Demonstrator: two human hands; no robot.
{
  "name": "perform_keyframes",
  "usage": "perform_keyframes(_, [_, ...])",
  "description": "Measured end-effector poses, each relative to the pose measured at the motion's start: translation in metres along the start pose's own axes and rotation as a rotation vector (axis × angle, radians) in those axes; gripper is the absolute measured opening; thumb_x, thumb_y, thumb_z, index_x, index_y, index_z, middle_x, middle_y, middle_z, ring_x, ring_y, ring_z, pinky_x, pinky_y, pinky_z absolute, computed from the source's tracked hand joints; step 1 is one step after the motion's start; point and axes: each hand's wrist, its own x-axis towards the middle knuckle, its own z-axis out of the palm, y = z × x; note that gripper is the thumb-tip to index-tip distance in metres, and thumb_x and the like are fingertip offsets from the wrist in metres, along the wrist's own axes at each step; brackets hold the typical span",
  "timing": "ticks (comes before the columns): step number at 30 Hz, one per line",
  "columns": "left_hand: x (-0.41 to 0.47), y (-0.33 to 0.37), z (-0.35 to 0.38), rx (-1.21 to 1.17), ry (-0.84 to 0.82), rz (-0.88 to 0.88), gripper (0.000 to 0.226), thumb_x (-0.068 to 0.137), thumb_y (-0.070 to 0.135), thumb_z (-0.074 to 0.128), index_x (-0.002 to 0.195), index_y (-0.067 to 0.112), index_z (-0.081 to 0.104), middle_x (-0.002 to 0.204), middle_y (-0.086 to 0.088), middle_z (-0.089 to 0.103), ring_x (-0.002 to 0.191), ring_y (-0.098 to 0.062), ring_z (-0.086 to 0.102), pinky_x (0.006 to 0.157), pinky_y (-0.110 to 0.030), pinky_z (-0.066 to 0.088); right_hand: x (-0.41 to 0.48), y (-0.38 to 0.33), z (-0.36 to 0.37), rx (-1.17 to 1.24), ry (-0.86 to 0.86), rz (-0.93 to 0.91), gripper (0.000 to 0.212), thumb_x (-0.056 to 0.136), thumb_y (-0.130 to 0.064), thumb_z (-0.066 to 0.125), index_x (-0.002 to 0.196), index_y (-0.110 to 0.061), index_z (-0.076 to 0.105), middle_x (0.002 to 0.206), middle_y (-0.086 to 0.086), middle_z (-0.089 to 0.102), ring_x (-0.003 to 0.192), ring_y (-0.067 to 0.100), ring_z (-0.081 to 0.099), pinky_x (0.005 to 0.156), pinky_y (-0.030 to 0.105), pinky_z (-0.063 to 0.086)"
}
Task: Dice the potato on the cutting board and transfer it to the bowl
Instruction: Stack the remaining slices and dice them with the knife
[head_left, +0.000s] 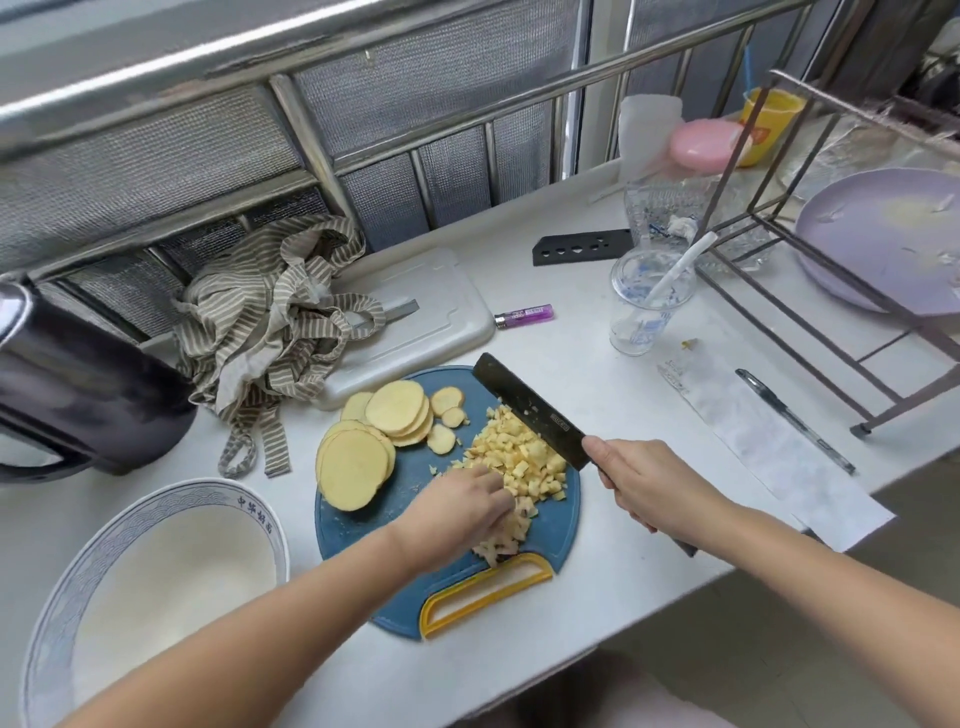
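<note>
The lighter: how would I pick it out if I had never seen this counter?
Start at the blue cutting board in the middle of the counter. Behind it lies a white board; the lighter lies flat just right of that, left of a clear cup. It alone is small, purple with a silver end.

White countertop (587, 343), metal-barred mesh window screens (426, 93) behind, wire rack (736, 156) at right, soft daylight
</note>
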Motion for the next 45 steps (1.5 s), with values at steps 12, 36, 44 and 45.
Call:
perform_keyframes(12, [-0.015, -0.012, -0.027, -0.215, 0.378, -0.665, 0.023, 0.091, 0.023, 0.057, 0.099, 0.010, 0.075, 0.083, -0.001, 0.076, 0.069, -0.018, 0.072, 0.059, -0.035, 0.059, 0.029, -0.019, -0.032, -0.688, -0.088, -0.336, 0.046, 0.098, -0.057, 0.024, 0.068, -0.024, 0.036, 0.063, -0.004, 0.043, 0.067, 0.022, 0.045, 0.062, 0.036, 0.032])
perform_keyframes(36, [0.002, 0.025, -0.010, -0.245, -0.139, -0.554, 0.088, 0.087, 0.074, 0.013, 0.155, 0.021, -0.002, 0.161, 0.006, -0.009, 0.142, -0.005, -0.025, 0.112, -0.017, -0.021, 0.053, -0.019, -0.041, -1.123, 0.249, -1.134, 0.046, 0.085, -0.054, 0.042, 0.056, -0.018, 0.049, 0.045, 0.000, 0.045, 0.031, 0.019, 0.045, 0.038, 0.022, 0.014])
perform_keyframes(44, [-0.016, 0.013, -0.002, -0.034, -0.200, -0.646, 0.094, 0.081, 0.080, 0.004, 0.153, 0.021, -0.008, 0.155, 0.003, -0.029, 0.136, -0.008, -0.040, 0.112, -0.029, -0.027, 0.046, -0.016, -0.077, -1.169, 0.272, -1.036, 0.047, 0.083, -0.052, 0.037, 0.055, -0.016, 0.049, 0.044, -0.003, 0.044, 0.029, 0.020, 0.044, 0.036, 0.021, 0.016])
perform_keyframes(45, [-0.019, 0.012, -0.003, -0.014, -0.207, -0.664, 0.093, 0.082, 0.080, 0.005, 0.152, 0.020, -0.008, 0.155, 0.002, -0.030, 0.136, -0.009, -0.040, 0.111, -0.030, -0.028, 0.044, -0.020, -0.081, -1.170, 0.233, -0.951, 0.047, 0.086, -0.055, 0.038, 0.058, -0.018, 0.048, 0.047, -0.005, 0.044, 0.034, 0.021, 0.048, 0.035, 0.023, 0.022])
